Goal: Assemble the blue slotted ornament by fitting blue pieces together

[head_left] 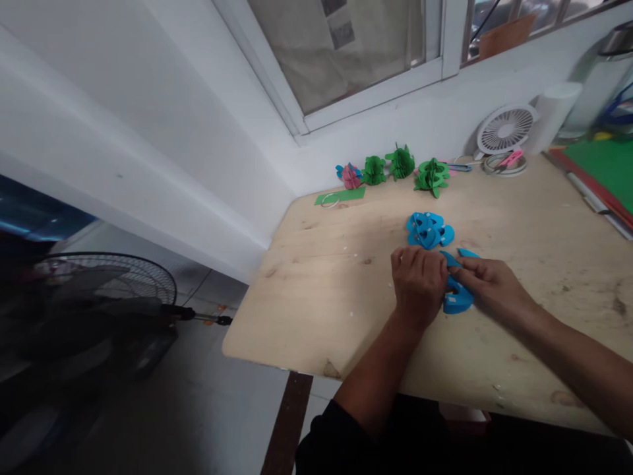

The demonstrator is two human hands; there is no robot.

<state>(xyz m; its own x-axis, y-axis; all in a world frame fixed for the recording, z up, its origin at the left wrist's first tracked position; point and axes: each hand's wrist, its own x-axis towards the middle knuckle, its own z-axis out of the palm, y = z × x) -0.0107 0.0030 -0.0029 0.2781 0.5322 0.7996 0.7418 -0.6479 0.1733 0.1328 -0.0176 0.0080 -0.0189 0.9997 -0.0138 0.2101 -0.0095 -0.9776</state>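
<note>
Pale wooden desk (301, 297): green layered paper shapes (400, 163) set along back, seemingly finished. Curved blue paper piece (459, 303), apparently unfinished, grasped by left fingers (418, 257), pinched by right fingers (471, 266), near blue looped paper cluster (426, 236).

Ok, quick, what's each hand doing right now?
Left hand: fingers curled beside the blue paper piece; its grip is hidden, so cannot tell.
Right hand: closed, thumb and fingers pinching the blue paper piece.

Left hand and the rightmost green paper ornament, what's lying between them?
In the head view, a cluster of blue paper pieces lies on the wooden table between the left hand and the rightmost green paper ornament.
</note>
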